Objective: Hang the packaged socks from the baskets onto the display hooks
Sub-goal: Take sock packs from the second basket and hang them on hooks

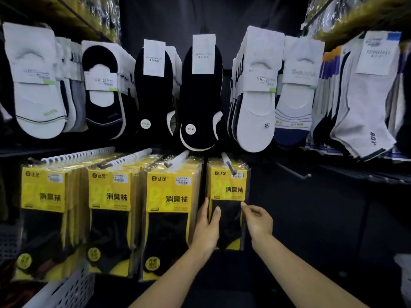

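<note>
An upper row of loose socks [200,92] is hung across the dark display wall. Below it, three full rows of yellow packs [106,207] are seen, with a white basket [71,292] at lower left. A yellow sock pack [229,190] is hung on the fourth hook [227,162] — its left edge is gripped by the left hand [206,227] and its right edge is pinched by the right hand [259,221].

Four hooks [229,163] of yellow packs [169,196]; two hands [206,227].
</note>
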{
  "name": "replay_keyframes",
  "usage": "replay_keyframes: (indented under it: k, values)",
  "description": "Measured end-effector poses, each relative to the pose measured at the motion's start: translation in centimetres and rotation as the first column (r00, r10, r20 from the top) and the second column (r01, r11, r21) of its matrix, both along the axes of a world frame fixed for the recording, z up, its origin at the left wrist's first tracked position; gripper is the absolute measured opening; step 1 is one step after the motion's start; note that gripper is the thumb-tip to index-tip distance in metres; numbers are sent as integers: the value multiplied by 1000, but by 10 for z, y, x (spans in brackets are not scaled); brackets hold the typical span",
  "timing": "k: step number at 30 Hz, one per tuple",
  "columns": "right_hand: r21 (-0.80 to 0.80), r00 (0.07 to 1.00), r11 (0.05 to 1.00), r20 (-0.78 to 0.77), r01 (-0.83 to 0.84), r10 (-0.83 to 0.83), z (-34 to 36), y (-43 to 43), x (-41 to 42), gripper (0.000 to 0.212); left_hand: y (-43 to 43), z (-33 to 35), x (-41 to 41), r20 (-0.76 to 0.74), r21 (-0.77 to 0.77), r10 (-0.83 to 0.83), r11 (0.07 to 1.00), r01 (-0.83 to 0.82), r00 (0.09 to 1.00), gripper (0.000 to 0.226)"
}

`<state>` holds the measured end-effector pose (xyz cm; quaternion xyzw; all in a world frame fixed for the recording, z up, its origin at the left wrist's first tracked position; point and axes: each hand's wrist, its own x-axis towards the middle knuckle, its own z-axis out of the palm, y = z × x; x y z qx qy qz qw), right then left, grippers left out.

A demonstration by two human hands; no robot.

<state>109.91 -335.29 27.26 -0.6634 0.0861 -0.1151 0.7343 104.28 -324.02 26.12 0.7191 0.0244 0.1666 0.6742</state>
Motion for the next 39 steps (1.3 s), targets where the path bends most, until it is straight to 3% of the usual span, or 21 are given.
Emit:
replay_keyframes:
  k: [5,10,15,19,21,25,29,33,36,39]
  values:
    - [-189,994,978,47,-89,99,-49,-29,-60,23,0,-51,-48,-141,44,-48,998,55,989,60]
    - [-305,915,867,-215,-394,340,-134,-54,-148,12,1,-148,-139,-437,43,-131,985,166,890,53]
    - [-298,690,673,-575,-677,440,-235,-68,-222,16,14,-245,-232,-621,134,-28,981,141,783,47]
    - [-313,545,500,-719,-808,431,-303,-69,-263,37,35,-302,-291,-754,240,122,966,98,645,58]
    - [-253,457,450,-779,-856,429,-322,-78,-277,40,45,-322,-315,-832,176,68,974,145,551,62]
    - [-171,313,370,-876,-913,368,-338,-95,-287,31,57,-343,-344,-858,-34,-113,986,164,501,42]
    - [-144,200,201,-936,-969,291,-347,-93,-290,67,53,-344,-357,-912,-14,-149,943,333,382,36]
    - [-197,229,149,-941,-969,250,-352,-89,-295,71,51,-341,-355,-923,56,-98,923,382,373,36]
    - [-176,212,151,-937,-973,278,-350,-89,-291,39,53,-340,-352,-923,117,-37,921,371,383,39]
    - [-182,234,190,-923,-965,306,-350,-92,-290,53,55,-342,-353,-933,100,-29,936,336,358,60]
